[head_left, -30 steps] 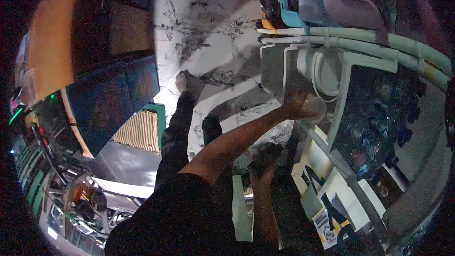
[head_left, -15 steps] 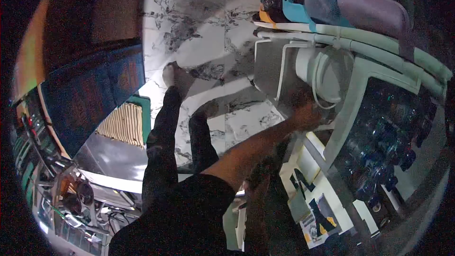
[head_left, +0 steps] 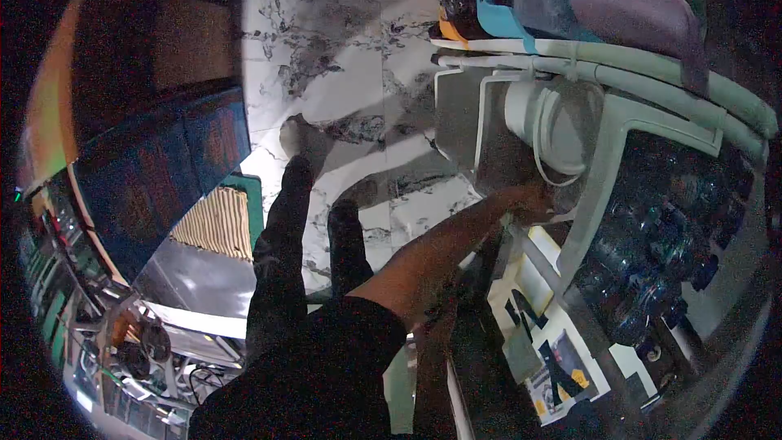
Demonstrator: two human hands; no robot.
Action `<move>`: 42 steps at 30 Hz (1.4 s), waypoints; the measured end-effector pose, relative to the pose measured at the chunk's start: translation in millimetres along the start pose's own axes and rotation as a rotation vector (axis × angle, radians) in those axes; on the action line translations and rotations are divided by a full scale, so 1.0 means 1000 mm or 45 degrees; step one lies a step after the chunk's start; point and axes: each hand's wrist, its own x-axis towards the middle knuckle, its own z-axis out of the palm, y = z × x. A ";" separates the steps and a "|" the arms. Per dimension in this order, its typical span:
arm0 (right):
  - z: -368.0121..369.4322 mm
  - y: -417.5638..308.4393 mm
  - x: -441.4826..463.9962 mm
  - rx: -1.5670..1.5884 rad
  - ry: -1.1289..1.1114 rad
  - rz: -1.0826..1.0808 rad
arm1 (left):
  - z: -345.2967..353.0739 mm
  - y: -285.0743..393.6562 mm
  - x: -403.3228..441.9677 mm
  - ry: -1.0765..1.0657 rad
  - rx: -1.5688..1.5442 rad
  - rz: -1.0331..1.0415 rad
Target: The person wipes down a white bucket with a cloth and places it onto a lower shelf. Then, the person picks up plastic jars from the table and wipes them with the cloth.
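One pale-rimmed bin (head_left: 599, 193) holds dark glossy items (head_left: 648, 253); near its left edge, I cannot tell my left hand's (head_left: 531, 200) finger spread.

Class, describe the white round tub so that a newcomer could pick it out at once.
Start at the marble-patterned floor, then go right to the pale rails. Below them in the picture, just above the left hand, is the white round tub. Its rounded rim sets it apart from the straight-edged grey panels to its left and the angular white frame to its right.
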 end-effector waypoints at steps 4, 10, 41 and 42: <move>0.012 0.007 0.001 0.006 -0.011 0.002 | -0.001 -0.028 -0.013 -0.070 -0.039 -0.047; 0.051 0.011 -0.003 0.001 -0.052 0.075 | -0.043 -0.045 -0.080 0.335 0.365 0.103; 0.507 0.052 -0.258 -0.753 -1.119 0.168 | -0.409 0.391 -0.526 1.508 -0.724 -0.324; 0.513 0.054 -0.279 -0.891 -0.971 0.016 | -0.416 0.393 -0.530 1.489 -0.664 -0.312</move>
